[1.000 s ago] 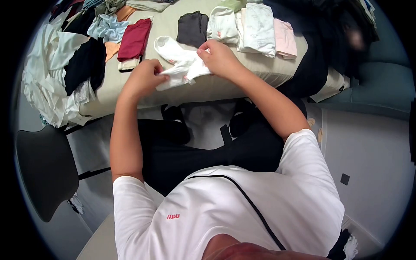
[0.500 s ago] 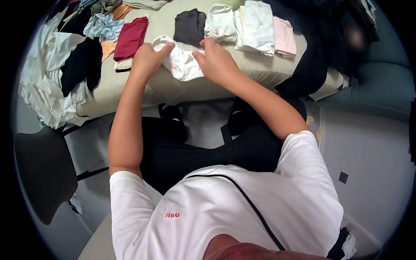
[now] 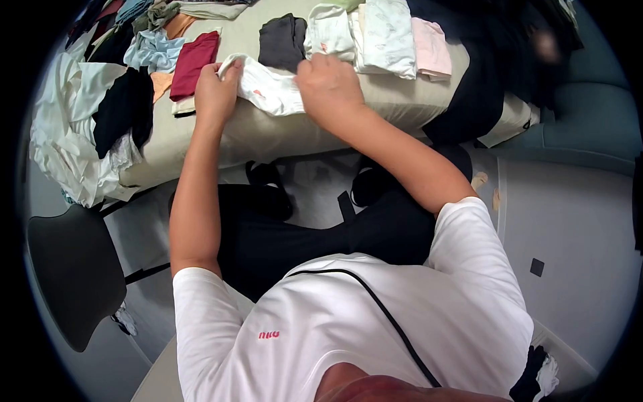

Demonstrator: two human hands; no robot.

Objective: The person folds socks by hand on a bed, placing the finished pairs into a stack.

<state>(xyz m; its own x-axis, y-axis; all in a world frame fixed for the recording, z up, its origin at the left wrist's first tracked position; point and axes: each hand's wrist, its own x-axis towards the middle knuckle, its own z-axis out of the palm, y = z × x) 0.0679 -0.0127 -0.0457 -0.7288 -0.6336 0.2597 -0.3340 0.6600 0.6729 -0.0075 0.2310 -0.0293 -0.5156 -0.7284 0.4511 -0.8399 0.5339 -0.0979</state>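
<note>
A small white garment (image 3: 269,90) with a red print is stretched between my two hands above the front edge of the padded bench. My left hand (image 3: 216,95) grips its left end, thumb on top. Closed around the right end is my right hand (image 3: 331,90), whose fingers cover that part of the cloth. Just beyond the garment lies a folded dark grey cloth (image 3: 282,41). A folded white piece (image 3: 330,35) with a similar red print lies behind my right hand. To the left of my left hand is a folded dark red cloth (image 3: 195,63).
Loose clothes (image 3: 74,127) hang over the bench's left end, with a light blue garment (image 3: 155,51) among them. Folded white cloth (image 3: 388,40) and pink cloth (image 3: 431,48) lie to the right, near dark fabric (image 3: 479,94). A grey chair (image 3: 77,275) stands at lower left.
Both hands have lifted slightly away from me and to the left with the white garment. My right hand has turned, its knuckles now uppermost.
</note>
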